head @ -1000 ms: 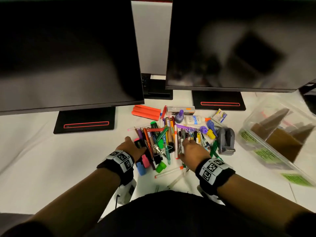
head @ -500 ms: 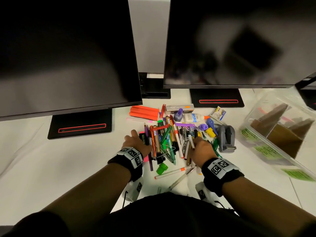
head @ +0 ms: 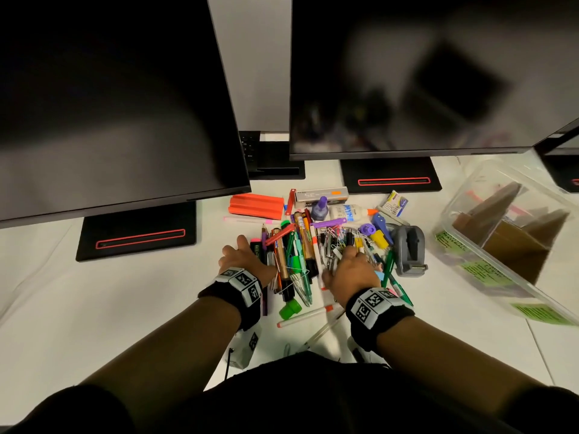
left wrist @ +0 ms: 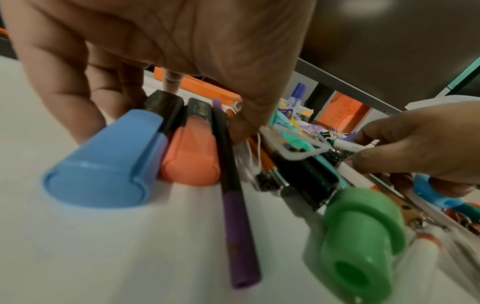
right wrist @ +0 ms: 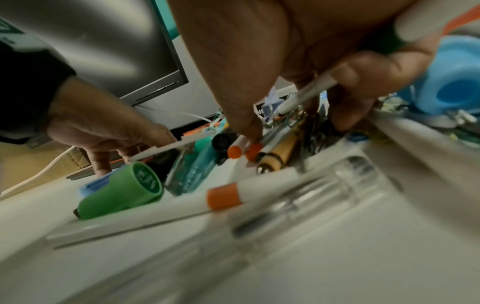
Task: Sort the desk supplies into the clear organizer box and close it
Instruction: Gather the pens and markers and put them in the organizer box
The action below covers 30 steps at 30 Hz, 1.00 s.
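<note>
On white worktop (head: 125, 308): grips blue-capped highlighter (left wrist: 103, 164) and orange-capped highlighter (left wrist: 191, 156) with left hand (head: 246, 261), pinches thin white pen (right wrist: 306, 98) with right hand (head: 352, 270); clear plastic organizer box (head: 451, 227) well apart.

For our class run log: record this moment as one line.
stage: sorting pile | left hand: holds highlighters | right hand: pinches white pen | organizer box: right of pile

Open table (head: 94, 308) lies left of the pen pile (head: 300, 255), a grey tape dispenser (head: 409, 249) crowds the gap to the clear organizer box (head: 476, 270) on the right, and the left monitor (head: 109, 104) and right monitor (head: 407, 73) overhang the far side.
</note>
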Each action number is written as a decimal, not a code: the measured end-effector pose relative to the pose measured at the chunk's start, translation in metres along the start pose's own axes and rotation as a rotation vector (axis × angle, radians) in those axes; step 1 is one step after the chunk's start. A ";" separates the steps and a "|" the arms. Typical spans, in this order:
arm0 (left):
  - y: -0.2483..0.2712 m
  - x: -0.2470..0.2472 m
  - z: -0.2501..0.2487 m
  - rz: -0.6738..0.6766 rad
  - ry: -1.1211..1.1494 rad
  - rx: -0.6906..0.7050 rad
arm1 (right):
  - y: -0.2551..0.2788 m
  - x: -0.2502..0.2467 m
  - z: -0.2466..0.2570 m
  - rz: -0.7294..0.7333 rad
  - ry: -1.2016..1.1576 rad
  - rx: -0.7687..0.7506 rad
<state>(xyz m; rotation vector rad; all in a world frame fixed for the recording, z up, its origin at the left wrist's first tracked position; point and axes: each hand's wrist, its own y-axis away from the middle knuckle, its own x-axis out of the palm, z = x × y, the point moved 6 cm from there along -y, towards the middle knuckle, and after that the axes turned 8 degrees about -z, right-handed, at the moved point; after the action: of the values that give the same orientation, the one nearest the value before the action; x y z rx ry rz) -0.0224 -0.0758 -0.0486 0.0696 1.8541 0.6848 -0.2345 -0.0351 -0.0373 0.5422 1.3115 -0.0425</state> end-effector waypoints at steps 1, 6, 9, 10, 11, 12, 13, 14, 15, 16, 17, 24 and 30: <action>0.000 0.001 0.000 0.000 -0.002 0.003 | -0.001 0.001 0.001 -0.003 0.005 0.005; -0.001 0.003 0.002 0.014 -0.002 0.011 | -0.002 0.005 0.002 -0.023 0.047 0.001; -0.002 0.003 0.001 0.018 0.010 0.011 | -0.002 0.004 0.002 -0.007 0.040 0.004; -0.002 0.004 0.000 0.021 0.014 0.013 | -0.003 0.002 0.002 -0.009 0.025 0.005; -0.001 0.005 0.000 0.023 0.018 0.016 | -0.003 0.000 0.002 -0.011 0.011 0.009; -0.001 0.005 -0.001 0.022 0.023 0.020 | -0.003 -0.001 0.001 -0.013 -0.002 0.014; -0.001 0.005 -0.003 0.019 0.031 0.025 | -0.004 -0.003 0.001 -0.008 -0.017 0.020; 0.000 0.006 -0.004 0.014 0.042 0.032 | -0.004 -0.005 0.000 0.001 -0.035 0.029; 0.000 0.006 -0.005 0.011 0.049 0.040 | -0.005 -0.007 -0.002 0.015 -0.065 0.047; -0.001 0.007 -0.006 0.009 0.050 0.048 | -0.006 -0.009 -0.004 0.031 -0.111 0.077; -0.001 0.008 -0.006 0.007 0.048 0.056 | -0.006 -0.012 -0.006 0.044 -0.165 0.112; -0.001 0.008 -0.004 0.045 0.009 0.095 | -0.006 -0.030 -0.022 0.274 -0.413 0.286; -0.002 -0.001 -0.004 0.056 0.012 0.134 | 0.002 -0.045 -0.032 0.332 -0.539 0.363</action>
<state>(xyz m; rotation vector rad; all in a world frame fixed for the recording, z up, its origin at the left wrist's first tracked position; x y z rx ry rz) -0.0246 -0.0792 -0.0473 0.2055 1.9139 0.6001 -0.2750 -0.0328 0.0002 0.9770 0.6768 -0.1436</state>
